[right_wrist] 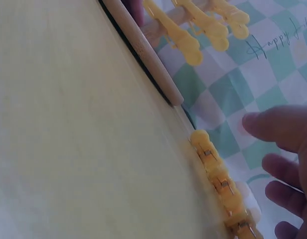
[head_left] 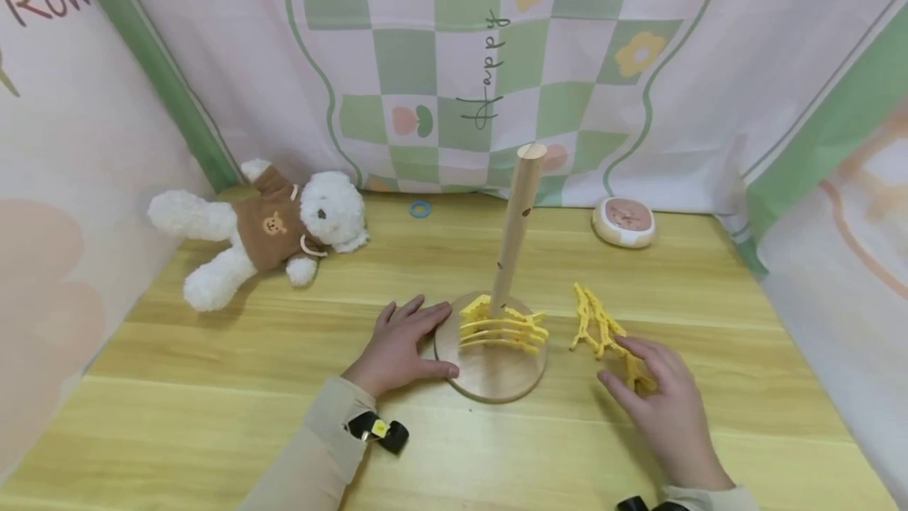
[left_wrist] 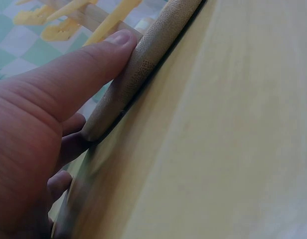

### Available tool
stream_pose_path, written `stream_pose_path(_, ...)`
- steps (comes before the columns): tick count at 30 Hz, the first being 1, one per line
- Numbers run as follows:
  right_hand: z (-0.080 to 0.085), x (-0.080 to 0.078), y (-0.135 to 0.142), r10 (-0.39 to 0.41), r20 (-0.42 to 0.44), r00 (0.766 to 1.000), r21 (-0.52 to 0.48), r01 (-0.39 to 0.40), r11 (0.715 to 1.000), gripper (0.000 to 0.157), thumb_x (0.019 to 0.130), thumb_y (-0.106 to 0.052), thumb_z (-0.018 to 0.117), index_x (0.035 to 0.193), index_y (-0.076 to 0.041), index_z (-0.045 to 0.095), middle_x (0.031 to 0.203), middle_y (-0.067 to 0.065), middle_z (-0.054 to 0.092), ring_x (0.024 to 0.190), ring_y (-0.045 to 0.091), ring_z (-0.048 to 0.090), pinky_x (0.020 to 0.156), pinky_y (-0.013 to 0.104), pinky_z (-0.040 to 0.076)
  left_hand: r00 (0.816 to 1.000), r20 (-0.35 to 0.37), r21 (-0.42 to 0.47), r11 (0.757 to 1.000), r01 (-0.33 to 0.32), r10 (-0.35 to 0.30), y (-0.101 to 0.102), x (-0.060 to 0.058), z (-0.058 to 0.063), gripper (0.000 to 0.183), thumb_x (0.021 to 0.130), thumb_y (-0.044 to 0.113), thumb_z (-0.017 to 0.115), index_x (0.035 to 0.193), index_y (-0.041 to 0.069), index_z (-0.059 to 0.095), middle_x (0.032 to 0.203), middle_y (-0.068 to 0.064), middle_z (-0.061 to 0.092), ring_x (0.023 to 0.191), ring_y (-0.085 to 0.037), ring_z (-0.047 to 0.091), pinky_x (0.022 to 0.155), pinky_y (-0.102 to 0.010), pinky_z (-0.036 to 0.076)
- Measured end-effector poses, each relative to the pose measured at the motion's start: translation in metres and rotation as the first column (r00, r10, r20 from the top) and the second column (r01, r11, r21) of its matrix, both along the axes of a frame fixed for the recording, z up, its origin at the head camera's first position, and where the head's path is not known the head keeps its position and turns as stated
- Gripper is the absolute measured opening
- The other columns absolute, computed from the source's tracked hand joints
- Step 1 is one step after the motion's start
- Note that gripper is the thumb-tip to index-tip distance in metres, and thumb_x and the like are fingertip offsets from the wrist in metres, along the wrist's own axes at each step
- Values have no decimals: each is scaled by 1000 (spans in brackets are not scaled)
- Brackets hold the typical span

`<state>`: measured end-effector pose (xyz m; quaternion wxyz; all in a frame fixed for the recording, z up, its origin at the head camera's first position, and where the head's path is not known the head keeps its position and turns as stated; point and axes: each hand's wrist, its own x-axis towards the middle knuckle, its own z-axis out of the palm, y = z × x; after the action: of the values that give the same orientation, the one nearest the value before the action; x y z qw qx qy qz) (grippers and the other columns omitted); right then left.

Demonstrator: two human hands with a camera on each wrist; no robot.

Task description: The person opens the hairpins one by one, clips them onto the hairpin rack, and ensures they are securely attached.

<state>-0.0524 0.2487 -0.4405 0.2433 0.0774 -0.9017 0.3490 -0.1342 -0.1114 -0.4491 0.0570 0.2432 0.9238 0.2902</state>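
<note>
A round wooden base (head_left: 489, 381) carries an upright wooden post (head_left: 520, 219) with small holes. Several yellow plastic pieces (head_left: 504, 335) sit around the post's lower end. My left hand (head_left: 397, 349) rests at the left edge of the base, fingers extended. Its thumb touches the base's rim (left_wrist: 136, 74) in the left wrist view. My right hand (head_left: 660, 400) hovers at the near end of a yellow pile (head_left: 597, 323) lying right of the base. Thumb and fingers are apart there. Small metal springs show in these yellow plastic clips (right_wrist: 226, 186); the right hand covers part of the pile.
A white plush toy (head_left: 269, 223) in a brown top lies at the back left. Behind the post is a blue ring (head_left: 420, 209). A rounded white device (head_left: 624, 221) with a pinkish top stands at the back right, near the printed curtain (head_left: 404, 57).
</note>
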Motion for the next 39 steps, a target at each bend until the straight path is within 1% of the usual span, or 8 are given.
stream_pose_path(5, -1, 4, 6, -65, 76, 995, 32, 63, 998, 55, 70, -8, 91, 119, -2, 68, 118, 14, 67, 103, 24, 55, 89, 17, 36, 1000, 4, 1, 1000, 1, -1, 0, 0, 0, 97, 75, 64, 78, 154, 19, 43, 156, 7, 42, 151, -28, 22, 122, -55, 0)
stream_pose_path(13, -5, 12, 18, -125, 231, 965, 32, 121, 992, 63, 77, -13, 87, 132, 3, 59, 126, 25, 58, 106, 42, 59, 89, 58, 43, 1000, 1, 0, 1000, 2, -2, -1, -1, -1, 97, 75, 64, 78, 154, 20, 44, 156, 8, 42, 151, -27, 22, 122, -55, 0)
stream_pose_path(19, -7, 20, 29, -191, 295, 936, 47, 185, 982, 70, 83, -16, 83, 141, 4, 50, 128, 27, 53, 107, 41, 54, 86, 60, 42, 1000, -1, 4, 1000, 6, -6, -1, -1, -2, 97, 75, 65, 78, 154, 20, 43, 156, 8, 42, 151, -27, 22, 122, -55, 0)
stream_pose_path(25, -12, 27, 44, -266, 342, 901, 104, 246, 964, 68, 85, -28, 82, 136, 7, 53, 123, 24, 56, 100, 34, 53, 77, 36, 42, 1000, 2, 4, 1000, 1, -1, -1, 0, -1, 98, 75, 65, 78, 154, 20, 43, 156, 7, 42, 151, -27, 23, 122, -55, 1)
stream_pose_path(31, -11, 29, 49, -286, 394, 874, 118, 260, 958, 64, 89, -40, 76, 125, 11, 60, 125, 35, 50, 112, 52, 45, 89, 67, 37, 1000, 0, 4, 1000, -1, 1, -1, 0, 0, 98, 75, 65, 78, 154, 20, 43, 156, 7, 43, 151, -27, 23, 122, -55, 0)
stream_pose_path(32, -10, 29, 49, -291, 394, 872, 117, 266, 957, 61, 90, -39, 76, 124, 10, 61, 124, 35, 51, 112, 51, 46, 89, 67, 38, 1000, 0, 6, 1000, -1, 1, -2, 0, 0, 98, 75, 65, 78, 154, 20, 43, 156, 7, 43, 151, -27, 23, 122, -54, 0)
stream_pose_path(35, -8, 29, 49, -349, 407, 844, 113, 333, 936, 53, 91, -35, 75, 125, 4, 64, 112, 26, 60, 97, 36, 56, 79, 47, 48, 1000, 3, 12, 1000, 2, -2, -2, 0, 0, 98, 74, 65, 78, 154, 19, 44, 156, 7, 43, 151, -27, 23, 122, -54, 0)
stream_pose_path(39, -4, 30, 50, -418, 442, 794, 91, 424, 901, 49, 92, -31, 72, 132, -4, 62, 91, 11, 67, 70, 8, 52, 58, 22, 39, 1000, -1, 12, 1000, 6, -6, -2, -1, -2, 98, 75, 65, 78, 154, 19, 43, 156, 7, 43, 151, -28, 23, 122, -55, 1)
